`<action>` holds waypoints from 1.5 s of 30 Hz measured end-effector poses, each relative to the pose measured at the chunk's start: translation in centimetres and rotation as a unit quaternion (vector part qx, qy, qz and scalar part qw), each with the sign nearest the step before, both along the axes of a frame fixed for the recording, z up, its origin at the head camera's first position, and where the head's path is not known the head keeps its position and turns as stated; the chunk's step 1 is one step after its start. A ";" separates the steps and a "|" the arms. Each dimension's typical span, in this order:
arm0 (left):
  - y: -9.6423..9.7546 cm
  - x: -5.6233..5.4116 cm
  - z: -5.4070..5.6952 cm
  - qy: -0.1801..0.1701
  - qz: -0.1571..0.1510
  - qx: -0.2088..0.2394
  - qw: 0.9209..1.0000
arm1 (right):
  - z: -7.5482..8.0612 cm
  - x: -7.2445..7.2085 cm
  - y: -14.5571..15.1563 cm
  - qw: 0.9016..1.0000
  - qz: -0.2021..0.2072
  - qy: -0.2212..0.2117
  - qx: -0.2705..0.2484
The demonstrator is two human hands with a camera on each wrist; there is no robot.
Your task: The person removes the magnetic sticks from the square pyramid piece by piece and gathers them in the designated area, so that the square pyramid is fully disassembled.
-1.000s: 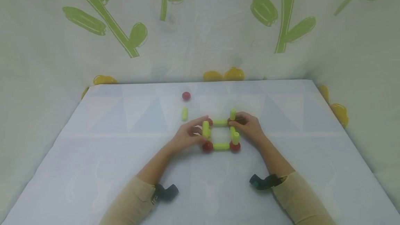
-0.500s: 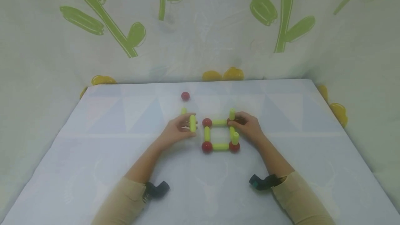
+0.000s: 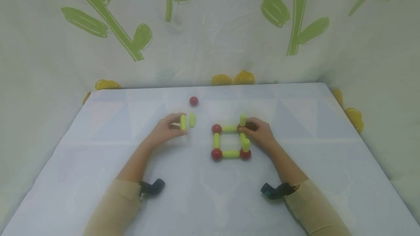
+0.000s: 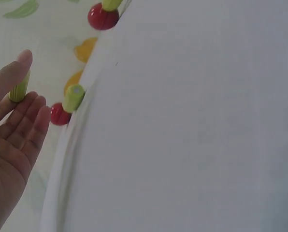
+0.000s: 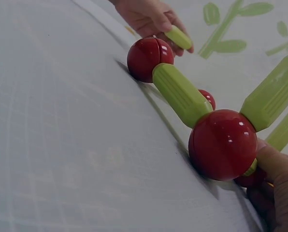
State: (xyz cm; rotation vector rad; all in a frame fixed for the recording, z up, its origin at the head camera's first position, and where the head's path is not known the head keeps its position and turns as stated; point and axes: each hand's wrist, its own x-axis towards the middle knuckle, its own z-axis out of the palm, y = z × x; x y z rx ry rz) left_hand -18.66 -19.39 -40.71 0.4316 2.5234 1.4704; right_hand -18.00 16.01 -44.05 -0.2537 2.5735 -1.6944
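Note:
My left hand (image 3: 165, 131) pinches a short yellow-green rod (image 3: 183, 122) between thumb and fingers, left of a square frame. Red balls (image 3: 216, 154) form the frame's corners, with yellow-green rods (image 3: 231, 154) joining them. On its right side, one rod (image 3: 242, 120) stands up from the far ball and another (image 3: 246, 145) from the near ball. My right hand (image 3: 261, 133) grips the far right corner ball, which its fingers partly hide. The right wrist view shows the near right ball (image 5: 223, 145) large, with its upright rod (image 5: 273, 93).
A loose yellow-green rod (image 3: 192, 120) lies just right of the held one. Farther back is a loose red ball (image 3: 194, 101). The pale patterned table (image 3: 183, 192) ends at a curtain (image 3: 210, 39) printed with green stems.
The left hand has moved left, away from the frame's left side, with the rod in its fingers. The right hand keeps its grip on the far right corner.

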 end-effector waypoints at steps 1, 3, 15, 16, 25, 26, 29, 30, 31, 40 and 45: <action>-0.5 -0.3 -0.1 0.001 0.002 -0.007 1.000 | 0.0 0.0 0.0 1.000 0.000 0.002 0.000; -1.3 -0.7 -0.3 0.003 0.011 -0.027 1.000 | 0.0 0.0 0.0 1.000 0.002 0.004 -0.002; -4.2 -3.8 -1.9 -0.010 0.018 -0.127 0.992 | -0.3 -0.1 0.1 1.000 0.001 0.002 0.000; -4.3 -3.9 -2.0 -0.010 0.017 -0.132 0.991 | -0.3 -0.1 0.1 1.000 0.001 0.000 0.001; -4.8 -4.7 -2.3 -0.009 -0.005 -0.192 0.981 | -0.4 0.0 0.1 1.000 -0.001 -0.004 0.014; -4.8 -4.8 -2.4 -0.007 -0.007 -0.198 0.980 | -0.3 0.0 0.1 1.000 -0.001 -0.005 0.014; -5.0 -5.1 -2.4 -0.001 -0.013 -0.212 0.977 | -0.2 0.0 0.1 1.000 -0.004 -0.006 0.012; -5.0 -5.2 -2.4 -0.001 -0.013 -0.213 0.977 | -0.1 0.0 0.1 1.000 -0.004 -0.006 0.013; -5.0 -5.2 -2.3 0.000 -0.014 -0.214 0.977 | -0.1 0.0 0.0 1.000 -0.003 -0.006 0.012; -5.1 -4.1 -2.4 -0.009 0.028 -0.143 0.989 | -0.3 -0.1 0.1 1.000 0.015 -0.001 0.000; -4.6 -2.7 -3.0 0.030 0.052 -0.063 0.996 | -0.3 -0.3 0.3 0.999 0.033 0.007 0.007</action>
